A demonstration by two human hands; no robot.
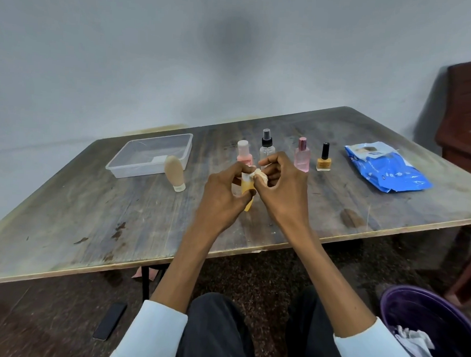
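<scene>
Above the middle of the wooden table (95, 225), my left hand (222, 194) grips a small yellow tube (248, 190) with a white cap end. My right hand (280, 186) pinches a crumpled white wipe (260, 175) and presses it against the top of the tube. Both hands hide most of the tube. Behind them stand a pink bottle (244, 153), a clear spray bottle (267, 146), a pink perfume bottle (302, 156) and an orange nail polish bottle (324, 159).
A clear plastic tray (126, 163) lies at the back left, with a beige tube (175, 173) standing on its cap beside it. A blue wipes pack (387, 168) lies at the right. A purple bin (402, 304) holding used wipes, a dark phone (110, 321) and a brown chair (467, 114) stand off the table.
</scene>
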